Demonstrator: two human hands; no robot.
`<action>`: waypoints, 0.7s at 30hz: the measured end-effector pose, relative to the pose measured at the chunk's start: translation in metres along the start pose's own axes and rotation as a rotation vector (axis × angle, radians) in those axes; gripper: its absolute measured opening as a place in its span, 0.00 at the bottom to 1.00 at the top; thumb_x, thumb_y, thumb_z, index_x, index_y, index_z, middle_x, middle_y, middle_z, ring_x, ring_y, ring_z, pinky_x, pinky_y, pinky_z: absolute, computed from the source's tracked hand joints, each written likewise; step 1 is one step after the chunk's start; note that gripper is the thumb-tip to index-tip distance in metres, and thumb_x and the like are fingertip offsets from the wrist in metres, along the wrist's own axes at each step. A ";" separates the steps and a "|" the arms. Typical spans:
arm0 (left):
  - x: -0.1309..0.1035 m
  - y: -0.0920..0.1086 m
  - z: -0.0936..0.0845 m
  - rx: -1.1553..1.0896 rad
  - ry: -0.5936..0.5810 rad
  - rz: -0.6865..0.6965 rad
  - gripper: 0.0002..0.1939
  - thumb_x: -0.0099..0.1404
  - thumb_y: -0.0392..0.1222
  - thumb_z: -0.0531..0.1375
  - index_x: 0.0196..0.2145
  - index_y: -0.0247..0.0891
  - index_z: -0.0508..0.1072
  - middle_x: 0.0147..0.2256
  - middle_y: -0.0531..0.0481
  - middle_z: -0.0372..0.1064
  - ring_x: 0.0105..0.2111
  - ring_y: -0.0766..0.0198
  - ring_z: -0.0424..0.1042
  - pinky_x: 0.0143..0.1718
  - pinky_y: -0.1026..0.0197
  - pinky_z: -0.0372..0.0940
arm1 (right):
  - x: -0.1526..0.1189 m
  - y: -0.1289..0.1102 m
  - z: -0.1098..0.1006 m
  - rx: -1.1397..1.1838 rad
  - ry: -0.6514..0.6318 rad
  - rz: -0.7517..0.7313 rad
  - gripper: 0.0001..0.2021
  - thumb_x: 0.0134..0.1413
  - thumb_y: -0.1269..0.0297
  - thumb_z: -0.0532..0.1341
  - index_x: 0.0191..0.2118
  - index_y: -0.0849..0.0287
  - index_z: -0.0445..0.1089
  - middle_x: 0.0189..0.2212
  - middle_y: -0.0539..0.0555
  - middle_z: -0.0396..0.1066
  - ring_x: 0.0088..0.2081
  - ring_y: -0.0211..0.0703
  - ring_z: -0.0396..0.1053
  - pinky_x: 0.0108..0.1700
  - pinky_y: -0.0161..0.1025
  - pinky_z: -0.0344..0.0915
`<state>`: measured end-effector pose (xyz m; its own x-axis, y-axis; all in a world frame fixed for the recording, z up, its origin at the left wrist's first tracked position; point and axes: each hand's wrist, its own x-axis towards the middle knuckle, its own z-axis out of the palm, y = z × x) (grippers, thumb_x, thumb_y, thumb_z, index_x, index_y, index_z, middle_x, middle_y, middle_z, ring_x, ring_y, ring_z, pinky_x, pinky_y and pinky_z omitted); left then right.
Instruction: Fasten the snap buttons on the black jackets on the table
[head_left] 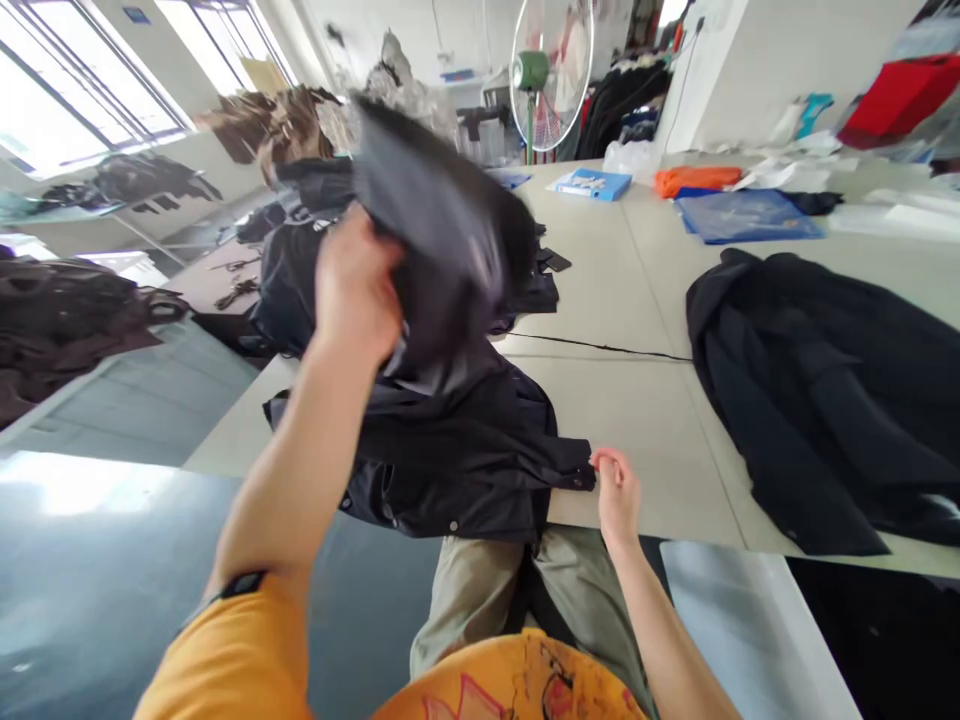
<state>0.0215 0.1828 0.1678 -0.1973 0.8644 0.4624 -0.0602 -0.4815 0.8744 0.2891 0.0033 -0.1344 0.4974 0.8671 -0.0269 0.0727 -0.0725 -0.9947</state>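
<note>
A black jacket (465,440) with snap buttons lies on the table in front of me, its lower edge hanging over the near side. My left hand (356,285) is closed on a dark flap of cloth (442,220), raised above the table and smeared by motion. That flap seems to belong to the same jacket, though the join is hard to make out. At the end of a sleeve stretched to the right, my right hand (619,490) pinches the cuff (577,465). Behind the raised cloth is a pile of dark garments (289,270), partly hidden.
Another dark jacket (825,390) is spread on the pale table (622,400) at right. A thin black cord (600,346) runs toward it. Blue plastic packets (750,215) and an orange bundle (697,180) lie farther back. A fan (532,75) stands beyond the table.
</note>
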 end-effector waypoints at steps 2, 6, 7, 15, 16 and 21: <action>-0.081 -0.045 -0.001 -0.123 -0.209 -0.262 0.11 0.48 0.32 0.64 0.33 0.32 0.73 0.27 0.55 0.70 0.30 0.68 0.71 0.32 0.69 0.66 | -0.014 -0.010 -0.008 0.058 -0.161 -0.013 0.16 0.62 0.52 0.55 0.40 0.59 0.72 0.30 0.54 0.73 0.34 0.44 0.71 0.43 0.42 0.68; -0.194 -0.122 -0.020 -0.217 -0.018 -0.776 0.14 0.47 0.33 0.66 0.34 0.36 0.77 0.23 0.57 0.70 0.20 0.72 0.66 0.19 0.72 0.59 | -0.043 -0.026 -0.007 0.060 -0.380 0.016 0.16 0.63 0.50 0.56 0.37 0.58 0.71 0.24 0.51 0.70 0.27 0.40 0.68 0.33 0.37 0.66; -0.210 -0.134 -0.024 -0.257 0.101 -0.841 0.13 0.47 0.32 0.65 0.34 0.37 0.76 0.22 0.57 0.70 0.20 0.71 0.67 0.21 0.71 0.62 | -0.049 -0.028 -0.003 0.063 -0.428 0.047 0.17 0.63 0.49 0.55 0.37 0.58 0.71 0.23 0.50 0.70 0.25 0.39 0.66 0.31 0.36 0.65; -0.243 -0.166 -0.024 -0.412 0.548 -1.066 0.03 0.58 0.37 0.59 0.28 0.37 0.72 0.28 0.48 0.74 0.30 0.61 0.74 0.35 0.61 0.72 | -0.075 -0.050 0.047 0.101 -0.595 -0.029 0.22 0.59 0.54 0.61 0.56 0.56 0.66 0.40 0.55 0.74 0.36 0.45 0.73 0.40 0.40 0.69; -0.244 -0.166 -0.026 -0.383 0.499 -1.057 0.04 0.58 0.38 0.58 0.28 0.36 0.71 0.29 0.47 0.74 0.31 0.60 0.74 0.36 0.60 0.72 | -0.074 -0.052 0.052 0.093 -0.598 -0.050 0.20 0.59 0.54 0.62 0.54 0.56 0.68 0.40 0.55 0.74 0.36 0.45 0.72 0.40 0.40 0.69; -0.242 -0.147 -0.055 0.219 0.228 -0.508 0.12 0.52 0.35 0.56 0.37 0.39 0.72 0.36 0.49 0.71 0.40 0.59 0.72 0.47 0.57 0.69 | -0.065 -0.061 0.066 -0.021 -0.548 -0.169 0.14 0.63 0.53 0.58 0.40 0.57 0.75 0.35 0.55 0.74 0.35 0.47 0.70 0.39 0.40 0.67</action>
<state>0.0245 0.0362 -0.0811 -0.4031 0.9141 -0.0439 -0.0040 0.0462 0.9989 0.1950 -0.0158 -0.0783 -0.0428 0.9959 0.0795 0.1319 0.0845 -0.9877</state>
